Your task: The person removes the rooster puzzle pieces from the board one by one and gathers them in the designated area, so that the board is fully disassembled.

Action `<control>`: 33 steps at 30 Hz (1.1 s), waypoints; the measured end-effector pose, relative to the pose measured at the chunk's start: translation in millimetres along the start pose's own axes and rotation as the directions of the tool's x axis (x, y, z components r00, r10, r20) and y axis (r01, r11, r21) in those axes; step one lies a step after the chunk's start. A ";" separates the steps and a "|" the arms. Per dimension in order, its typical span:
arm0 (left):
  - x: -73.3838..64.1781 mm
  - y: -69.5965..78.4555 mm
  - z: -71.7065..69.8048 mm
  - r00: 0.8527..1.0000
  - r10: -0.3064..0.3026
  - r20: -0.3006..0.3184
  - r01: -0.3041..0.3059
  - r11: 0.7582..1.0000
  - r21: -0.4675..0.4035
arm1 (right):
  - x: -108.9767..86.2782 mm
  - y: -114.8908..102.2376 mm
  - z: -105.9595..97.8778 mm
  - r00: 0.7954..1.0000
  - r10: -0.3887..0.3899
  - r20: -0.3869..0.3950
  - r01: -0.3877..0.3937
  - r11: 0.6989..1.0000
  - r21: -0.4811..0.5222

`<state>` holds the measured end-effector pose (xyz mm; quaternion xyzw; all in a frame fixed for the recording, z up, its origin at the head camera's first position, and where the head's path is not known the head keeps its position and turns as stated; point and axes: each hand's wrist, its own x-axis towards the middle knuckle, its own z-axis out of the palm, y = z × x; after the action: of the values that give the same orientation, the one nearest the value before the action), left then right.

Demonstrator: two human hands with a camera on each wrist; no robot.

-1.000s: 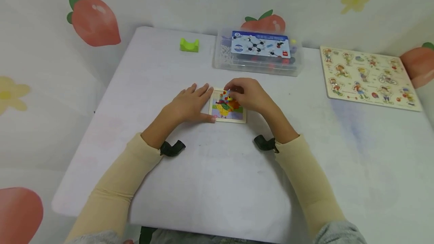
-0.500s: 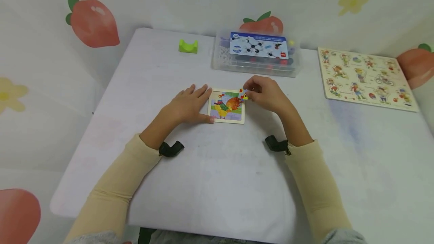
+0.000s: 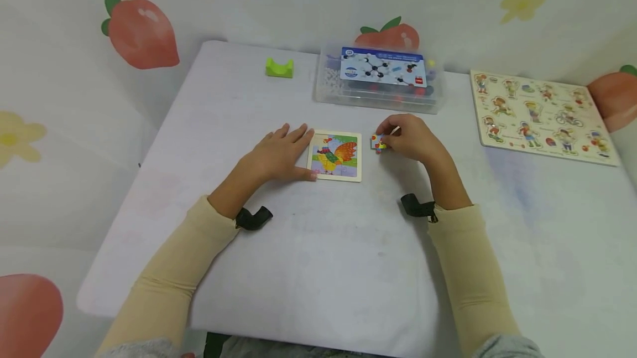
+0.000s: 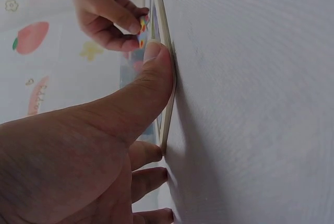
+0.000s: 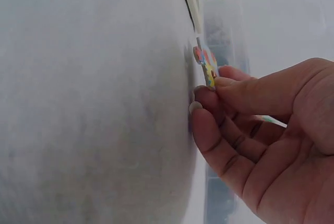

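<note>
**White worktop (image 3: 318, 269) up against a pale fruit-print backdrop (image 3: 278, 4)**

Here we've got a square, pale-framed, colourful bird puzzle (image 3: 335, 157) on the worktop, left-hand grip (image 3: 275, 156) spread wide, thumb and fingers touching its left side. Our right-hand grip (image 3: 412, 138) is narrow, pinching a small, flat, multicoloured jigsaw piece (image 3: 376, 142) just right of the puzzle. Farther back we can see a clear plastic box (image 3: 383, 100).

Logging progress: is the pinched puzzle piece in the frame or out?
Out: the right hand pinches the puzzle piece beside the frame, with white table showing between.
</note>
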<state>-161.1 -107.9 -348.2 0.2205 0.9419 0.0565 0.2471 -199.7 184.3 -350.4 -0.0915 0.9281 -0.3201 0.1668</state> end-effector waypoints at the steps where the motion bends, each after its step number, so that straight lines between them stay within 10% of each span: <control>1: -0.2 0.0 0.0 1.000 0.000 -0.001 0.000 1.000 0.000 | 0.3 0.5 0.2 1.000 -0.002 -0.002 0.002 1.000 -0.006; 33: -0.2 -0.4 0.3 1.000 0.008 -0.007 -0.008 1.000 -0.001 | -2.1 3.7 -4.0 0.999 0.049 -0.017 -0.049 0.999 0.022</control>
<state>-160.9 -108.3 -348.4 0.2241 0.9418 0.0585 0.2436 -199.5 190.0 -349.2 -0.0641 0.9280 -0.3266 0.1676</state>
